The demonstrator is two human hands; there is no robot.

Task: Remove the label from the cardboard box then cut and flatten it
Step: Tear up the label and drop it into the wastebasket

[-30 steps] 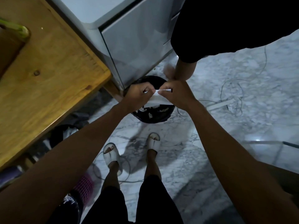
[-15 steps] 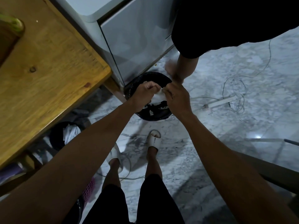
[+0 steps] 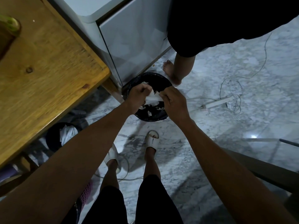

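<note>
A pale marble floor (image 3: 242, 88) fills most of the view, with a wooden worktop (image 3: 48, 70) at the left and a white cabinet (image 3: 129, 38) behind it. A second person's bare leg (image 3: 181, 67) is seen at the cabinet's corner, under dark clothing. On the floor at the right a white power strip (image 3: 218, 102) lies among loose cables. A round bin lined with a black bag (image 3: 155, 81) stands at the foot of the cabinet, with white scraps inside; a smaller dark bin (image 3: 53, 139) holding white paper is partly tucked under the worktop. Two white slippers (image 3: 152, 141) are worn on the feet below. Both arms are stretched out over the black bin. The left hand (image 3: 137, 97) is curled, its grip pinching one side of the crumpled white label (image 3: 152, 98); the right hand (image 3: 174, 102) pinches the other side with fingertips and thumb. The label is held between the two hands, directly above the bin's opening. The cardboard box is not seen.
</note>
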